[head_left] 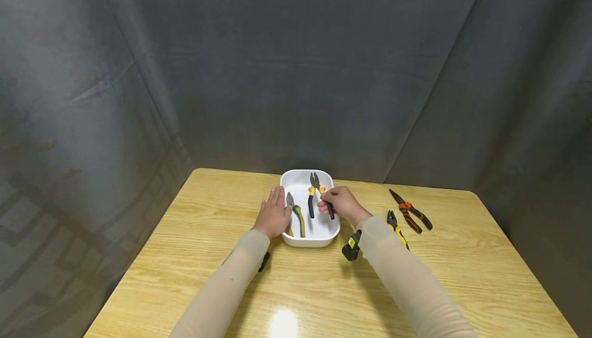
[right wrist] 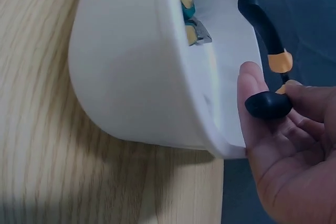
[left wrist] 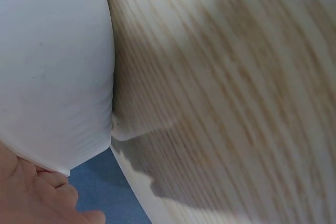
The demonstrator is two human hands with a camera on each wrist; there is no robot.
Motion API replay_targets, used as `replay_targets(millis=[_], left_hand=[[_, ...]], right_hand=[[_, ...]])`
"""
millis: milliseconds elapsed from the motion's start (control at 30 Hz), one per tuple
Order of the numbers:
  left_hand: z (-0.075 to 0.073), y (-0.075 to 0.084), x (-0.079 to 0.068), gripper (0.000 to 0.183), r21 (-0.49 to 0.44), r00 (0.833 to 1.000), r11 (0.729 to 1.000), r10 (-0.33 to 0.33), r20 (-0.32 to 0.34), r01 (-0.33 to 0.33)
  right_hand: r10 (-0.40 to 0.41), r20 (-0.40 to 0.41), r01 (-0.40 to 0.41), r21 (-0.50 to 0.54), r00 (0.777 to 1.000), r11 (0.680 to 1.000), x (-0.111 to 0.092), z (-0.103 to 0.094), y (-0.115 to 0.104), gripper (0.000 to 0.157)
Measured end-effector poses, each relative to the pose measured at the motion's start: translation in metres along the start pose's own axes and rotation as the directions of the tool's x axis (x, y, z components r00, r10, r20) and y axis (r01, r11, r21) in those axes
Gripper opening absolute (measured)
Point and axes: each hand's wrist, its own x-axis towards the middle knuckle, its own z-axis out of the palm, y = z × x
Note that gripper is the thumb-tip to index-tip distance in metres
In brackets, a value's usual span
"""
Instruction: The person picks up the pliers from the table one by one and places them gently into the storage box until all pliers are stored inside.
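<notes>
A light wood-grain table [head_left: 314, 286] with rounded far corners stands before dark gray fabric drapes [head_left: 296, 71] that fill the back and both sides, a long diagonal fold [head_left: 432, 83] slanting down toward its far edge. Faint angular patterning [head_left: 41, 225] marks the left drape [head_left: 78, 122]; a bright patch of light [head_left: 283, 323] glares off the wood.

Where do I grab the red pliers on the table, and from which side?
Best by both handles, probably coming from the near right. The red pliers lie with their handles spread toward that side, while their pointed nose aims to the far left.
</notes>
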Motion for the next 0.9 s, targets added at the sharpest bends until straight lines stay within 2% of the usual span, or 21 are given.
replay_targets(millis=[200, 333, 467, 667, 900], left_hand=[[0.000, 0.003, -0.001, 0.063, 0.001, 1.000, 1.000, -0.001, -0.006, 0.001], [-0.001, 0.004, -0.001, 0.063, 0.002, 1.000, 1.000, -0.007, 0.001, 0.007], [-0.002, 0.006, -0.002, 0.063, 0.002, 1.000, 1.000, -0.014, 0.011, 0.014], [-0.002, 0.005, -0.003, 0.063, 0.006, 1.000, 1.000, -0.012, -0.005, 0.012], [0.000, 0.003, -0.002, 0.064, 0.006, 1.000, 1.000, -0.009, -0.009, 0.009]], right_hand=[[-0.003, -0.015, 0.002, -0.031, 1.000, 1.000, -0.001, 0.006, -0.001, 0.027], [-0.015, -0.029, 0.012, -0.086, 0.999, 0.996, -0.001, 0.011, 0.002, 0.025], [-0.063, -0.052, 0.054, -0.167, 0.997, 0.985, -0.003, 0.016, 0.004, 0.022], [-0.136, -0.072, 0.109, -0.297, 0.988, 0.949, -0.006, 0.022, 0.003, 0.021], [-0.141, -0.075, 0.093, -0.450, 0.987, 0.888, -0.008, 0.027, 0.006, 0.022]])
